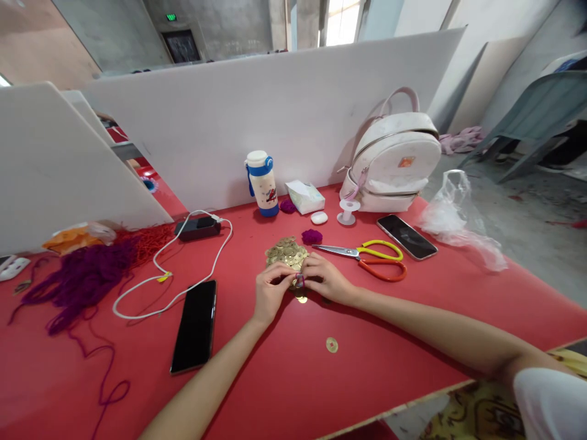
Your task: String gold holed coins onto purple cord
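Observation:
My left hand and my right hand meet over the near side of a heap of brass-coloured coins. Both are closed in a pinch, fingertips almost touching. Between them is a short piece of purple yarn, partly hidden by the fingers; whether a coin is held with it I cannot tell. One loose coin with a square hole lies nearer to me on the red table. Just behind my right hand sits a small purple yarn ball, beside scissors with yellow and red handles.
Left: a phone, a white cable on a black power bank, and tangled purple yarn. Back: a bottle, tissues, a white spool and a backpack. Right: another phone and a plastic bag.

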`<state>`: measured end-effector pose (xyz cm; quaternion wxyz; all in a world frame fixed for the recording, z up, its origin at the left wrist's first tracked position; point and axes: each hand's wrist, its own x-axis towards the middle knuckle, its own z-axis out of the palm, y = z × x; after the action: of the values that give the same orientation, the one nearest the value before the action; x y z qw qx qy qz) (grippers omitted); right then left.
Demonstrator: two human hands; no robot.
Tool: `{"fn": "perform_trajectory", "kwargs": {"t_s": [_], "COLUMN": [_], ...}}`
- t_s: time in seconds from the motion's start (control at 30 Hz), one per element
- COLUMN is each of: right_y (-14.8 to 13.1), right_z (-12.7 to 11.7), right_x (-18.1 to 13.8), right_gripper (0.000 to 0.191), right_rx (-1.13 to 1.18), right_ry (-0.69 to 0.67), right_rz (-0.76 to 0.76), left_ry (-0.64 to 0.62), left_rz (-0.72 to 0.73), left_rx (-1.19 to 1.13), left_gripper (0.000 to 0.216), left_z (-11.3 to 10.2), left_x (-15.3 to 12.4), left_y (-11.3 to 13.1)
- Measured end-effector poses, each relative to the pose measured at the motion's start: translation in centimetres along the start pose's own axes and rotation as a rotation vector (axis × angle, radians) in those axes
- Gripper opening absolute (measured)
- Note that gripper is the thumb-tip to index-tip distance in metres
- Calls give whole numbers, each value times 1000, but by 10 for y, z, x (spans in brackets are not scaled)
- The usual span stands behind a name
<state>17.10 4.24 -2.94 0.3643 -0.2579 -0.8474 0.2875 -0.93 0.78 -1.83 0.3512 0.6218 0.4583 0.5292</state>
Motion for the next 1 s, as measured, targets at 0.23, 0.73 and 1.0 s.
{"fn": "perform_trajectory", "kwargs": {"t_s": [0.23,0.73,1.0], "right_y": [2,1,-8], "right_z": [0,-2,-1], "right_x": [-3,0,-9], "right_gripper": [25,35,19], "right_rx": [-9,43,-172], "right_ry": [-34,7,322], "right_rz": [74,154,-20], "left_ry": [-4,-87,170], "left_rz": [-51,-325,-394], "left_rx": [3,-334,-247], "left_gripper": [7,19,22], "left_z": [1,9,12], "left_x": [2,0,0], "left_y": [-7,14,15]}}
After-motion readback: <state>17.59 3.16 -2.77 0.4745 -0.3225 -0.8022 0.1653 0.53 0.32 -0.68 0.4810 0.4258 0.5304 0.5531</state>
